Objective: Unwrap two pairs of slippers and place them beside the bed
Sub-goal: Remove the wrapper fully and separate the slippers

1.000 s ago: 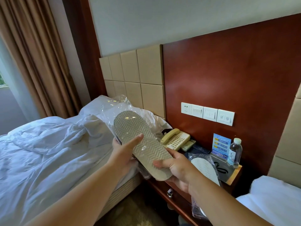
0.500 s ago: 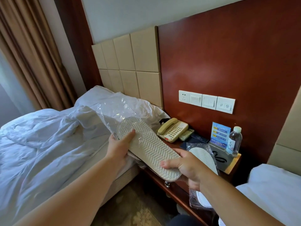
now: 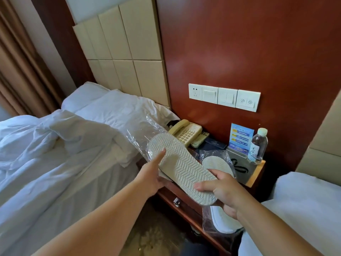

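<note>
Now | left hand (image 3: 153,179) and right hand (image 3: 222,190) are gripping slipper (image 3: 181,169) mid-frame | seeming light, bendy | best holding sole ends

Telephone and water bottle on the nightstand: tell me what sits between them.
The head view shows three things between the telephone and the water bottle: a remote control beside the phone, a dark folder, then an upright blue card.

Red-brown wall panel (image 3: 239,43) — beige padded headboard (image 3: 129,52).
</note>
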